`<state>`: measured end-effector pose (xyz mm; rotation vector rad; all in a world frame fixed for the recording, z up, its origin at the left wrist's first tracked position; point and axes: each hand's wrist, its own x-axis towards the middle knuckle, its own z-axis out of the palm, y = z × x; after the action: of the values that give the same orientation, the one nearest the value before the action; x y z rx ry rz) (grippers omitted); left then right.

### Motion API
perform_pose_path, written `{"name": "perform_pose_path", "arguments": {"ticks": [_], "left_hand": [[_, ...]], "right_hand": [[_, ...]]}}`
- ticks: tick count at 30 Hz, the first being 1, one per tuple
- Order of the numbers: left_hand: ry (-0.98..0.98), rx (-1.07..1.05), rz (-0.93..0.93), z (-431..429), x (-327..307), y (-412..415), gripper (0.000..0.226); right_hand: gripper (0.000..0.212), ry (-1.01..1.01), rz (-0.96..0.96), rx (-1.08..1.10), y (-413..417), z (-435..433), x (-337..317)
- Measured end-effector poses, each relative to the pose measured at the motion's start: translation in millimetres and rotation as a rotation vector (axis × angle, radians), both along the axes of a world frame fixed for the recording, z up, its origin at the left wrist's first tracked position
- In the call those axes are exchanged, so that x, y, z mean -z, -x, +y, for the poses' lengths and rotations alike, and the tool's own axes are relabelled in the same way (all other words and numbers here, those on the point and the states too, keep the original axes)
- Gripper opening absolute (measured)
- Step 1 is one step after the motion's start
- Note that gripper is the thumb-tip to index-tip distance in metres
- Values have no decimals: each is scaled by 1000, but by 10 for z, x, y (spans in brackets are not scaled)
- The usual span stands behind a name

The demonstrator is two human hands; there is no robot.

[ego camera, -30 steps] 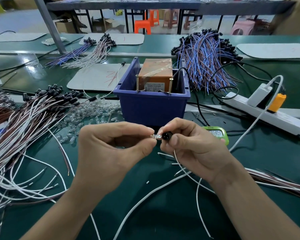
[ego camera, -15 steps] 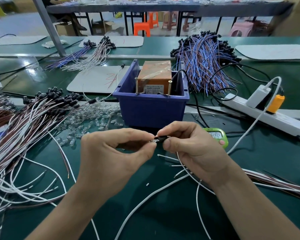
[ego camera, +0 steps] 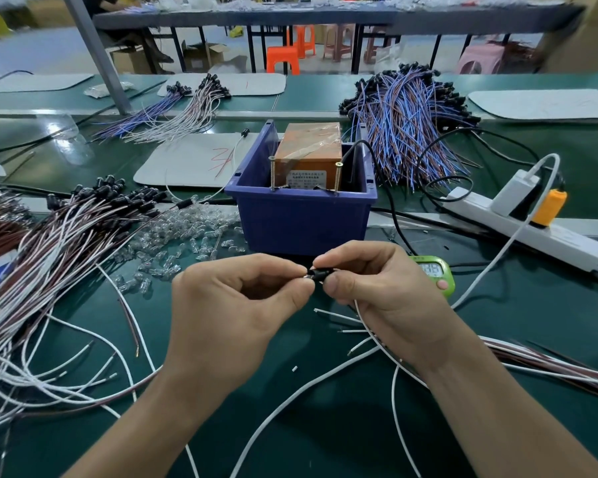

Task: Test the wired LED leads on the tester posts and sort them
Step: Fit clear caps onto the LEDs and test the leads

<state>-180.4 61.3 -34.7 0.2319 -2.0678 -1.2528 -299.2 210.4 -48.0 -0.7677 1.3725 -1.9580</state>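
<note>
One black lead cap (ego camera: 320, 273), pinched at both ends by my left hand (ego camera: 235, 312) and right hand (ego camera: 387, 298), near the blue bin (ego camera: 301, 219). Bare table (ego camera: 325, 426) under my wrists; box (ego camera: 308, 146) label unreadable.

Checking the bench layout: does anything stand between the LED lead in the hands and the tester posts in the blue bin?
Nothing visible does. The left hand and right hand pinch the LED lead just before the blue bin, and the tester posts stand above its front rim, uncovered.

Tester box (ego camera: 308, 151) in the bin (ego camera: 301, 224), loose bulbs (ego camera: 187, 232) left of it, power strip (ego camera: 563, 241) on the right.
</note>
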Motion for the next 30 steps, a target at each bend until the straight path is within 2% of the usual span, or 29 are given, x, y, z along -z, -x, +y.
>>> {"name": "perform_pose_path", "arguments": {"ticks": [7,16,26,30], "left_hand": [[32,-35,-14,5,-2,1,23],[-51,-17,33,23,13,5,24],[-123,56,65,38,48,35,24],[-68,53,68,37,30,24,25]], "right_hand": [[24,-12,112,45,-2,6,-21],[24,-46,131,70,-11,8,-58],[24,6,88,67,-47,-1,-82],[26,-7,96,57,-55,4,-94]]}}
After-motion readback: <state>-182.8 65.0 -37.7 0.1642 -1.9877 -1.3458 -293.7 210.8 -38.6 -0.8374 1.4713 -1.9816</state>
